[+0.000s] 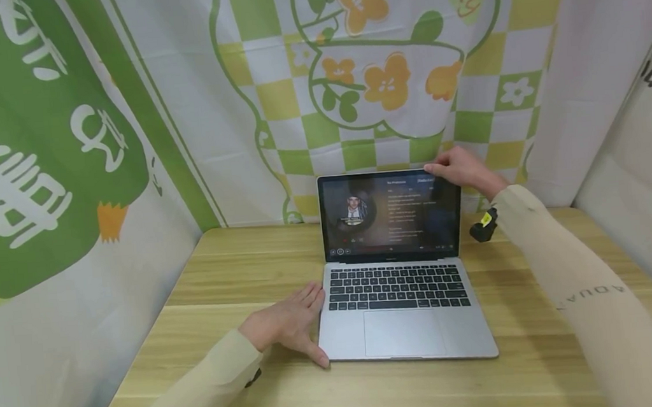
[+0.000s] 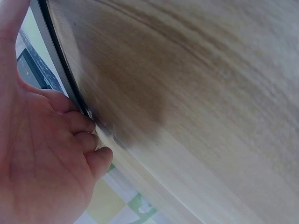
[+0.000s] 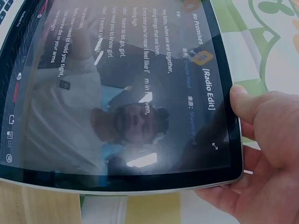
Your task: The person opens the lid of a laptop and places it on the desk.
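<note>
An open silver laptop (image 1: 405,331) lies on the wooden table, its lit screen (image 1: 373,216) raised and showing a music player with song lyrics. My right hand (image 1: 464,170) pinches the screen's top right corner, thumb on the front face and the other fingers behind the edge. In the right wrist view, the thumb of that hand (image 3: 275,140) lies at the dark bezel. My left hand (image 1: 289,324) rests against the base's left side, fingers extended along it and thumb near the front left corner. From the left wrist, the palm (image 2: 42,149) shows beside the laptop's thin edge.
The wooden table (image 1: 223,282) extends on both sides of the laptop. Behind it hangs a cloth (image 1: 279,121) with green and yellow checks and orange flowers. A green printed panel (image 1: 46,155) covers the left wall. A black wrist device (image 1: 483,226) sits by the right sleeve.
</note>
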`<state>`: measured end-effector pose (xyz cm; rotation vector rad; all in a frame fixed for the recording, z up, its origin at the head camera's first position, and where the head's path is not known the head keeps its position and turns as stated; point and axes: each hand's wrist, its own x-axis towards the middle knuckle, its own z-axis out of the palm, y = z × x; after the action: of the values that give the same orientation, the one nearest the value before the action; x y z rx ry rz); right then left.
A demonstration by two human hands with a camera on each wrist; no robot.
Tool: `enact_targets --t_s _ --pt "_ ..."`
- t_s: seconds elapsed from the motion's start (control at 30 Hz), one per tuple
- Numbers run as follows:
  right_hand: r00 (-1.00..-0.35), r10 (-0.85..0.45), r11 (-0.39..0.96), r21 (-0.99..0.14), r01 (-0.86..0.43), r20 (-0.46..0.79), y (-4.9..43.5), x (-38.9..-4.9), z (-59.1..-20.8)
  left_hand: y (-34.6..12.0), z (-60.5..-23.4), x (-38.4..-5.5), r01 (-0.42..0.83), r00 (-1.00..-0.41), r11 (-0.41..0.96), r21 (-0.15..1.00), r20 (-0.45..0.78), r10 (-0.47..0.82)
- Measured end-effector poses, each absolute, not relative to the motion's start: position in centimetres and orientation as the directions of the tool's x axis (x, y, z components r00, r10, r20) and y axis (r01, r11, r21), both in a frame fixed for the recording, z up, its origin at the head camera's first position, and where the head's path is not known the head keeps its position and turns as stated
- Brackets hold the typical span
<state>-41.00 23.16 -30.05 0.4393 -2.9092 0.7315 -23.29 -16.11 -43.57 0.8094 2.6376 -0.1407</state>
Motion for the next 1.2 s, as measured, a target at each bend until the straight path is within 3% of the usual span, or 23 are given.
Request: enact_targets --t_s 0.6,0.9,1.2 --pt "-0.98 -0.122 0.862 -0.473 -0.183 0.157 22.9 -41.3 -31.1 -16.0 -43.6 -23.3 0.558 -0.761 0.829 0.016 -0.388 0.52" --pt "-0.946 -0.168 0.859 -0.43 -0.278 0.277 23.1 -41.5 -32.1 -16.0 -43.5 -23.1 0.573 -0.76 0.82 -0.001 -0.376 0.53" --pt "-0.959 -0.142 0.86 -0.45 -0.243 0.247 23.1 -42.6 -33.2 -16.3 -43.5 -23.1 0.574 -0.761 0.819 0.005 -0.366 0.536"
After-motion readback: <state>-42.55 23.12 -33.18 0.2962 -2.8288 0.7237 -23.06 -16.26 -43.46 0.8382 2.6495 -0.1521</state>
